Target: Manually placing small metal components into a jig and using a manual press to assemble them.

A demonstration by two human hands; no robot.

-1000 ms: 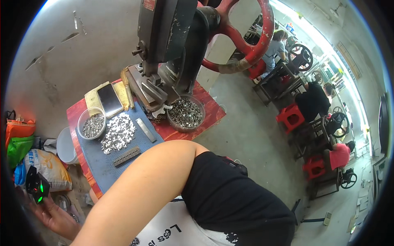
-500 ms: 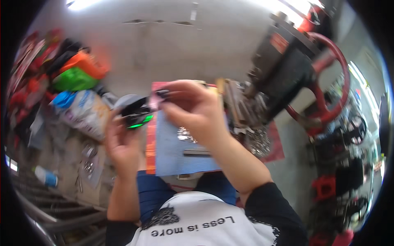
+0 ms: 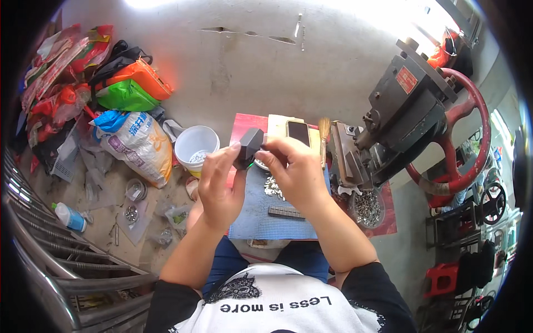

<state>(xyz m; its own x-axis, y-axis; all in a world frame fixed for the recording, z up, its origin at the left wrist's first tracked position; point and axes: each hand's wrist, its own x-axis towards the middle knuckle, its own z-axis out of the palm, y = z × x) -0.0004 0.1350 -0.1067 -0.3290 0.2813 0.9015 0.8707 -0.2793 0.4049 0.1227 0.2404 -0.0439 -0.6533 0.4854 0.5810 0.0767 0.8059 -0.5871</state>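
Observation:
My left hand (image 3: 222,191) grips a black faceted object (image 3: 251,143) with angular sides, held up over the work mat. Its exact kind does not show. Thumb and fingers of my right hand (image 3: 300,173) are pinched together at the object's right side; what lies between them, if anything, is hidden. A thin green glint shows beneath the object. Below the hands, a blue ribbed mat (image 3: 250,219) carries a pile of small shiny metal pieces (image 3: 273,187) and a dark segmented bar (image 3: 286,212).
A black press with a red handwheel (image 3: 477,119) stands at the right, beside a tub of metal pieces (image 3: 367,208). Beyond the mat are a phone (image 3: 298,131) and a brush (image 3: 323,130). A white bucket (image 3: 197,139) and full bags (image 3: 136,144) stand left; metal rails (image 3: 61,272) at lower left.
Both hands have moved right, and my left hand has risen with the black object. It is now tilted upright, showing its facets. My right hand is lower, still close to it.

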